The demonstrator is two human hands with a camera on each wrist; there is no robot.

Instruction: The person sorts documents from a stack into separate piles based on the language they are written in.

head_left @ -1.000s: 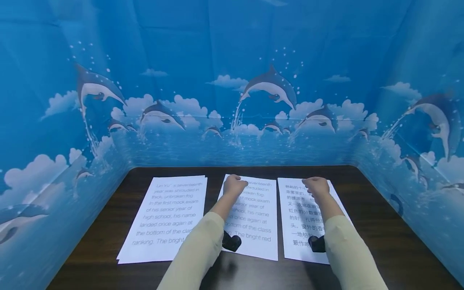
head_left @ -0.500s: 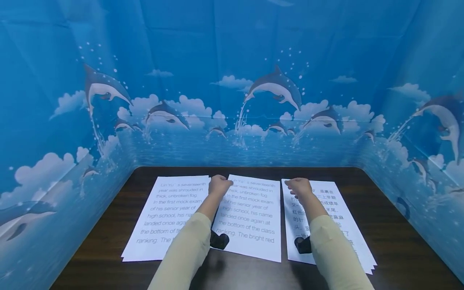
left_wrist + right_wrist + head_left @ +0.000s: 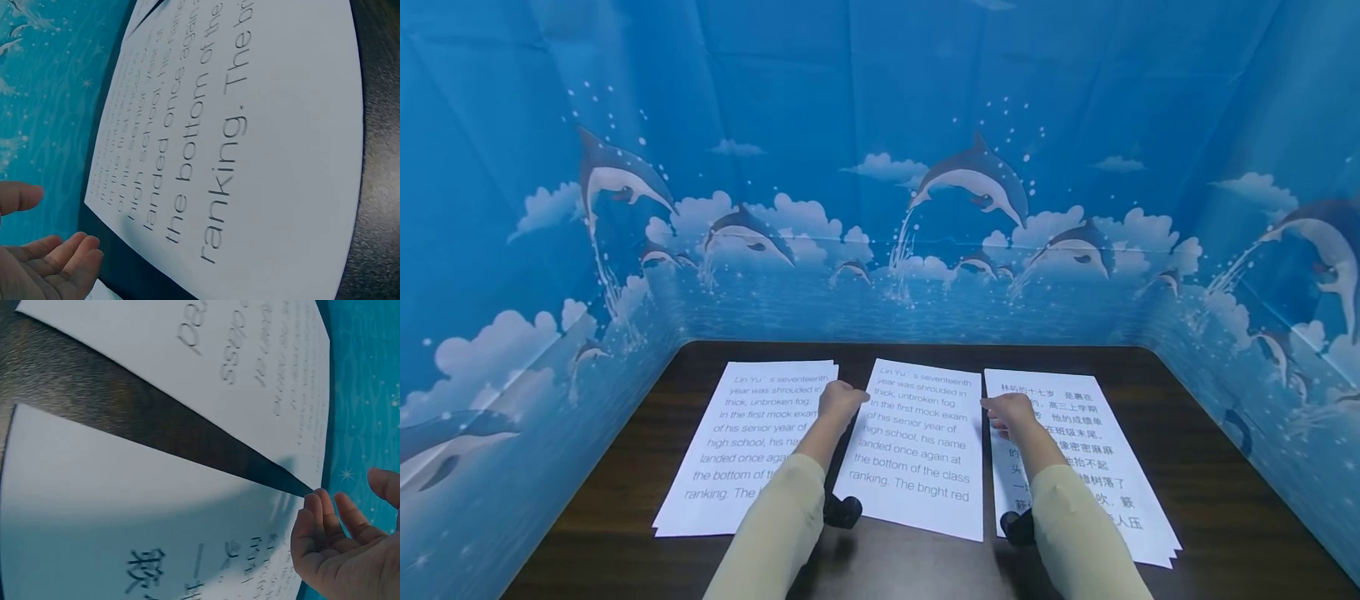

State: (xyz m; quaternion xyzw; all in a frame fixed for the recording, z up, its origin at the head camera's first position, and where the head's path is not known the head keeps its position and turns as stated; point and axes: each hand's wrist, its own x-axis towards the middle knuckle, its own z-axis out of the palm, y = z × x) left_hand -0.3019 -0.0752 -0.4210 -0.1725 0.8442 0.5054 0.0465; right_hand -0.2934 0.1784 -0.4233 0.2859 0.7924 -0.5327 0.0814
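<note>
A sheet printed in English [image 3: 917,450] lies in the middle of the dark table. My left hand [image 3: 841,402] hovers by its left edge, near the gap to the left stack of English sheets [image 3: 730,450]. In the left wrist view the thumb [image 3: 22,197] stands apart from the fingers, with nothing between them. On the other side, my right hand [image 3: 1011,412] is above the upper left of the right stack of sheets with Chinese text [image 3: 1127,500]. Its loosely bent fingers [image 3: 305,534] reach toward the gap beside the middle sheet. Contact with the paper cannot be told.
A dark wooden table [image 3: 587,517] carries all the paper. Blue cloth printed with dolphins [image 3: 790,300] encloses its back and sides. A black device sits at the left wrist [image 3: 842,511], and another at the right wrist [image 3: 1018,527].
Both hands have moved left and toward the body. The left one has left the middle sheet's upper part. The pages look unmoved on the table; the head view has shifted slightly.
</note>
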